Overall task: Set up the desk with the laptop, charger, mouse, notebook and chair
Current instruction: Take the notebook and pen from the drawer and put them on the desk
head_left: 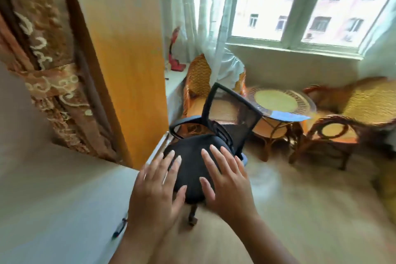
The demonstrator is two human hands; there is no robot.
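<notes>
**Both hands spread above office chair seat, bench at left**

Nearest: two bare forearms enter from the bottom edge. Left hand and right hand are both flat, fingers straight and spread, gripping nothing. They sit in front of the black seat of the office chair; whether the palms touch the seat or hover above it cannot be told. Motion blur over most of the view.

Left of the left forearm: the pale bench, its right edge running up toward the chair. A pen lies at that right edge, just beside the left wrist.

Office chair: black padded seat, black mesh backrest tilted away from the camera, one curved black armrest visible on its left side. It stands on the light wooden floor, just off the bench's far right corner. One leg with a caster shows below the seat.

Beyond the bench: a patterned brown curtain and an orange-yellow wall section.

Farther: a round wicker side table with a blue item on its near rim, flanked by two wicker armchairs, one behind the office chair and one at right. A red object stands on the ledge at left.

Farthest: sheer white curtain and a window facing a building.
</notes>
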